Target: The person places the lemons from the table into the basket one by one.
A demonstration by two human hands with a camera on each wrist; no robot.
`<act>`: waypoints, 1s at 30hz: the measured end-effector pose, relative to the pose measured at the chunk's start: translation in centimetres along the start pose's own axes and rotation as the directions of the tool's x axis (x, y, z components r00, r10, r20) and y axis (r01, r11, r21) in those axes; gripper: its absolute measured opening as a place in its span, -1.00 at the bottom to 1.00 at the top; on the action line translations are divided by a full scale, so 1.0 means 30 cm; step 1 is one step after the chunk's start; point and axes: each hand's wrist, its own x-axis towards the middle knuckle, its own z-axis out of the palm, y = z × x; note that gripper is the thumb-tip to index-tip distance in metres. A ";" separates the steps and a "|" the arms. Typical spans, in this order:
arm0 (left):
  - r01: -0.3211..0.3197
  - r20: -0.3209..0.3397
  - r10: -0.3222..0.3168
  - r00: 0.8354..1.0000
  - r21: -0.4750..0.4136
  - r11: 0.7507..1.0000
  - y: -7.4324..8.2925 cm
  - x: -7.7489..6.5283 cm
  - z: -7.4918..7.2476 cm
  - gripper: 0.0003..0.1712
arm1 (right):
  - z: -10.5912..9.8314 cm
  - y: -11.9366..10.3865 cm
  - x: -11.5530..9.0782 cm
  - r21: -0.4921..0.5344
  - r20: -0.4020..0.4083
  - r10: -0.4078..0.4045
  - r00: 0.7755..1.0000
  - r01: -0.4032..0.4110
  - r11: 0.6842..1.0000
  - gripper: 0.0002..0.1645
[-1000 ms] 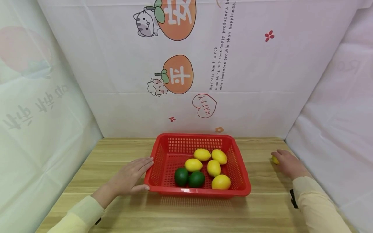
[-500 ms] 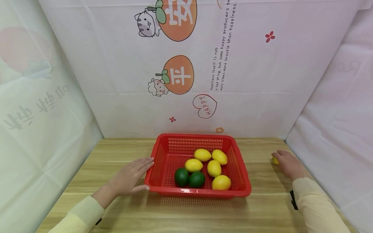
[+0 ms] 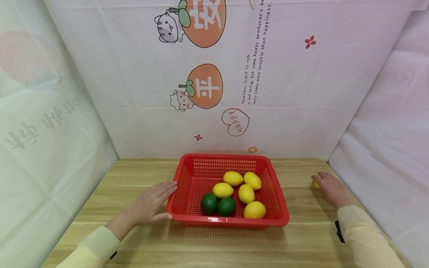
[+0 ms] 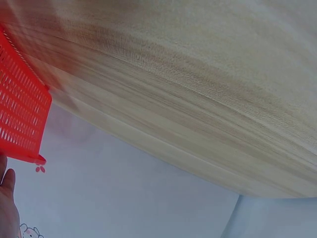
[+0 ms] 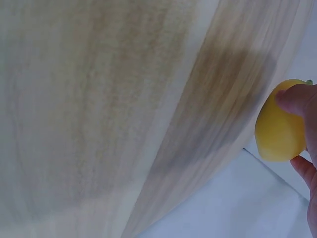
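A yellow lemon (image 5: 280,126) with a small green tip sits between the thumb and fingers of my right hand (image 3: 332,190) at the right side of the table. From the head view most of that lemon is covered by the fingers. My left hand (image 3: 147,203) lies at the left end of a red plastic basket (image 3: 231,221), its extended fingers touching the rim and its thumb at the near left corner. Inside the basket are several lemons (image 3: 222,190), mostly toward the right, and two dark green round fruits (image 3: 209,203) near the front wall.
The wooden table (image 3: 140,243) is bounded by a printed white cloth (image 3: 147,123) behind and white cloth sheets on both sides. The basket stands near the back edge, and the right hand is close to the right-hand sheet (image 3: 385,156).
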 end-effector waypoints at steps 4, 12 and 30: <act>0.000 -0.002 0.000 1.000 0.001 1.000 -0.001 -0.002 0.003 -0.05 | -0.008 -0.006 0.002 -0.011 -0.009 -0.011 1.000 0.011 1.000 -0.55; -0.004 -0.006 0.004 1.000 0.003 1.000 -0.001 -0.002 0.001 -0.06 | -0.045 -0.027 0.018 -0.026 -0.085 -0.041 0.996 0.039 0.999 -0.52; 0.008 -0.001 -0.008 1.000 -0.011 1.000 0.000 -0.003 0.003 -0.06 | -0.126 -0.092 0.063 -0.115 -0.432 -0.263 0.863 0.237 0.965 -0.44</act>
